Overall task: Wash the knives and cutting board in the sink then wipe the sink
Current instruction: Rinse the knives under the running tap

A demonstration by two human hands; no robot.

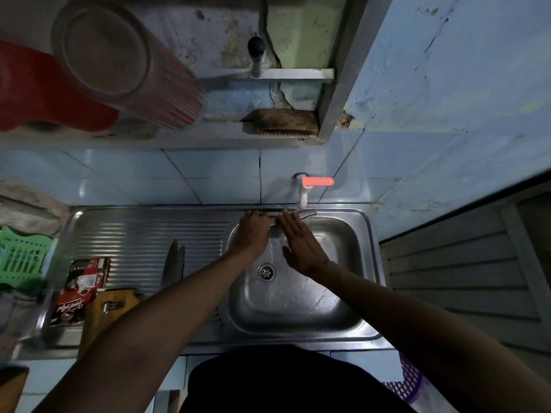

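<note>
Left grip (252, 231) curls around a knife (275, 219) under the tap (304, 192).
Right hand (298, 245) lies flat, fingers straight on its blade, above the sink (298, 308) basin.

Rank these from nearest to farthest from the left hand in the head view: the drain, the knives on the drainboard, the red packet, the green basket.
Measured from the left hand:
1. Drain, just below the hand in the sink basin.
2. Knives, to its left on the ribbed drainboard.
3. Red packet, farther left near the drainboard's edge.
4. Green basket, at the far left.
</note>
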